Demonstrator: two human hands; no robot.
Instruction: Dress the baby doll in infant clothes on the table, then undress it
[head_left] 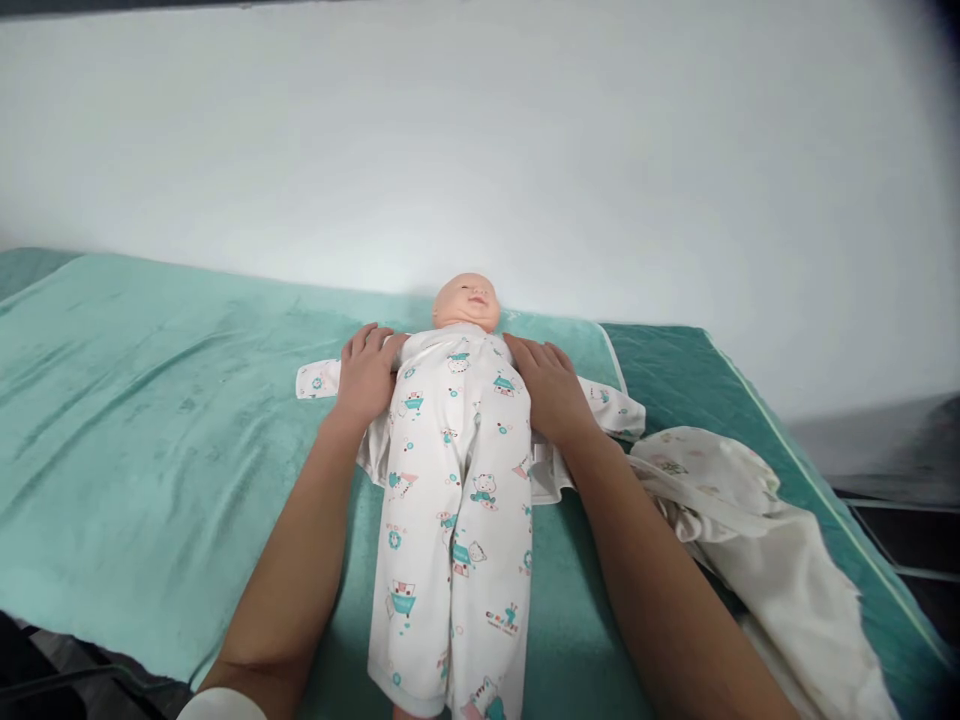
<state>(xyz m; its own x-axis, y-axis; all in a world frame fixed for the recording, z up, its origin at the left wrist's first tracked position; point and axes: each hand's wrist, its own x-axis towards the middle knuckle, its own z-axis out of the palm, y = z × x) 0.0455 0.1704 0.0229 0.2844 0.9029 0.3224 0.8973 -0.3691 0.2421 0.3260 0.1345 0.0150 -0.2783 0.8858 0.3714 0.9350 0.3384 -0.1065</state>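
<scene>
A baby doll lies on its back with its head toward the wall. White printed trousers cover it from near the neck down. Under them, a matching white top spreads its sleeves out to both sides. My left hand rests on the doll's side at the left, fingers stretched out beside the upper edge of the trousers. On the opposite side, my right hand lies over the top's other sleeve, its fingers extended and touching the trousers. A small bit of the doll's foot shows at the bottom edge.
A light green towel covers much of the surface, over a darker green cloth. Crumpled white clothing lies at the right, near my right forearm. A white wall stands directly behind. A cable runs at the lower left.
</scene>
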